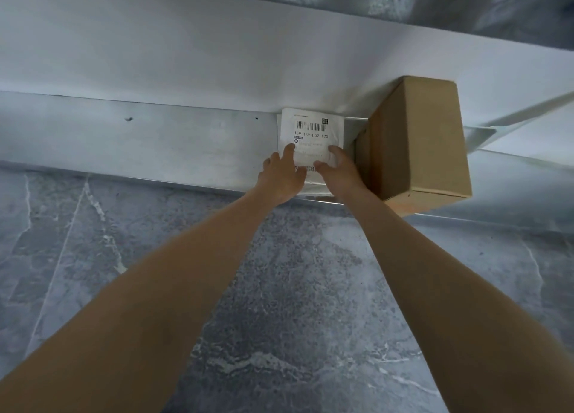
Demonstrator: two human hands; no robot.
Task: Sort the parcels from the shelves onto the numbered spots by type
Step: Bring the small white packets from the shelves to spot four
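Observation:
A flat white parcel [312,130] with a barcode label lies on the low white shelf [139,139], near its front edge. My left hand [281,176] rests on its lower left part, fingers spread. My right hand [338,172] presses on its lower right part, thumb and fingers curled over the label. Both hands are in contact with the parcel; whether it is lifted off the shelf I cannot tell. A tall brown cardboard box [417,145] stands on the same shelf, just right of the white parcel and close to my right hand.
The shelf board above [186,49] overhangs the parcels. A white diagonal brace [525,111] runs at the right behind the box. Grey marbled floor [295,288] spreads below the shelf edge.

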